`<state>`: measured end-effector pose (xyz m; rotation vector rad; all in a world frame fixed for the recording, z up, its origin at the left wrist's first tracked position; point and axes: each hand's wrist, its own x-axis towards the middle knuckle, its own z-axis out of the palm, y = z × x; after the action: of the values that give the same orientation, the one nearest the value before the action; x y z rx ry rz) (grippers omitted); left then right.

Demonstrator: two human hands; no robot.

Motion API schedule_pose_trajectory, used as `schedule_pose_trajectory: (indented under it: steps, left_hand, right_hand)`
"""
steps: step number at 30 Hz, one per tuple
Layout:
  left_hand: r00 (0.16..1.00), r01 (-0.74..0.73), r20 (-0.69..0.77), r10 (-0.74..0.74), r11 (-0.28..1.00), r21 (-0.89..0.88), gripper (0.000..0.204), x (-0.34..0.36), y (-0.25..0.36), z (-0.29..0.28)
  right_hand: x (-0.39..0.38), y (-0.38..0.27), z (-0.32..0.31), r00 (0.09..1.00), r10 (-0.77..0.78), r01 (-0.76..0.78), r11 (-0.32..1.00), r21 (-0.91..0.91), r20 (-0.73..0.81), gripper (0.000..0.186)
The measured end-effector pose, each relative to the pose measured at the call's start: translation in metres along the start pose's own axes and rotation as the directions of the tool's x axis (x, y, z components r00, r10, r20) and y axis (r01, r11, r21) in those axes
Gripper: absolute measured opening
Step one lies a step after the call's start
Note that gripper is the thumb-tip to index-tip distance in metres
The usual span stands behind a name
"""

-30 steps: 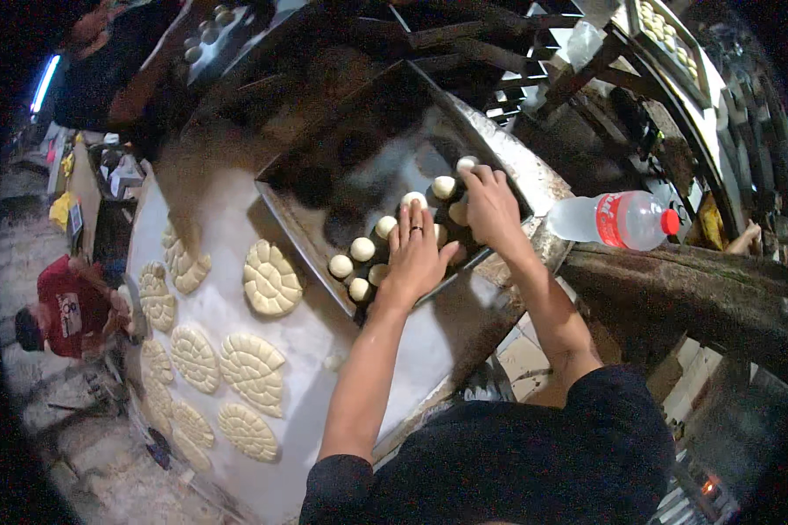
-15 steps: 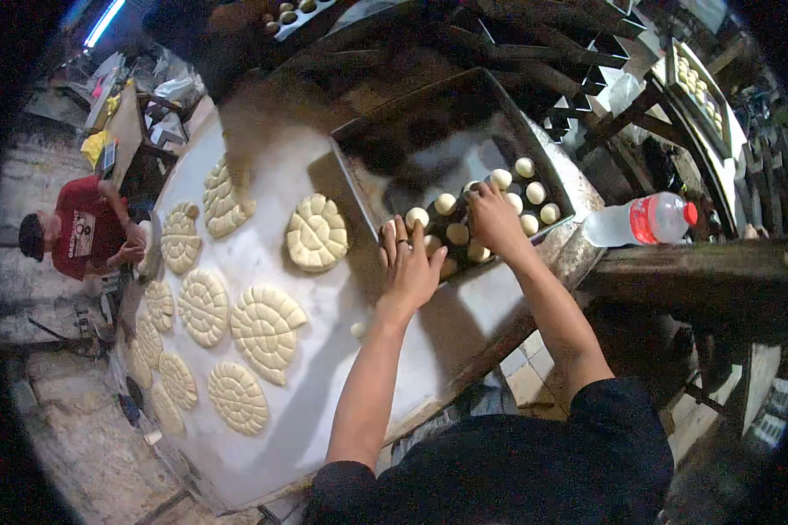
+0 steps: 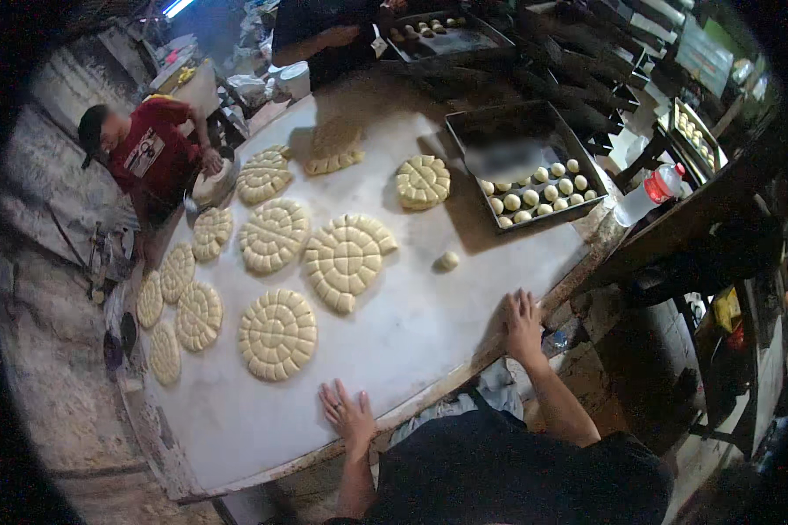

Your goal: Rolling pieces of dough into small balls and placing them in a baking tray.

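My left hand [image 3: 350, 416] lies palm down at the near edge of the pale table [image 3: 403, 341], fingers spread, a ring on one of them. Farther right, my right hand [image 3: 524, 328] rests at the same edge with its fingers stretched out. Neither holds anything. A flat round of dough [image 3: 277, 334], scored into pieces, lies closest to my left hand. One loose dough ball [image 3: 447, 261] sits beyond my right hand. Rows of dough balls [image 3: 545, 193] fill the near part of a dark rectangular tray [image 3: 534, 127] at the far right; part of its inside is blurred.
Several more scored dough rounds [image 3: 350, 258] cover the table's left and middle. A clear bottle with a red cap [image 3: 648, 194] lies beside the tray. At the far left a person in a red shirt [image 3: 156, 138] handles dough. Another tray [image 3: 451, 42] stands at the back.
Both my hands have left the dough balls in the tray and come back to the table's near edge, fingers spread. The view has shifted, showing more of the table.
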<state>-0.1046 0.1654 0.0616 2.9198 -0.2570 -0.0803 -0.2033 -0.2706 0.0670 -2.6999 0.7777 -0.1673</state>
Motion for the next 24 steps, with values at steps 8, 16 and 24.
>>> schedule_pose_trajectory:
  steps: [8, 16, 24]
  left_hand:
    - [0.893, 0.42, 0.185, -0.411, 0.907, -0.013, 0.093, 0.055, 0.035, 0.024]
    - [0.856, 0.259, 0.437, 0.276, 0.503, -0.824, 0.085, 0.203, 0.183, 0.044]
    - [0.667, 0.72, 0.741, -0.078, -0.189, -0.667, 0.082, 0.409, 0.364, 0.08]
  right_hand:
    - [-0.001, -0.038, 0.033, 0.999, 0.002, 0.0, 0.998, -0.057, 0.038, 0.073]
    - [0.05, -0.038, 0.02, 0.992, -0.091, 0.089, 0.996, 0.027, 0.091, 0.08]
    - [0.124, -0.015, 0.001, 0.987, -0.161, 0.159, 0.964, 0.214, -0.009, 0.048]
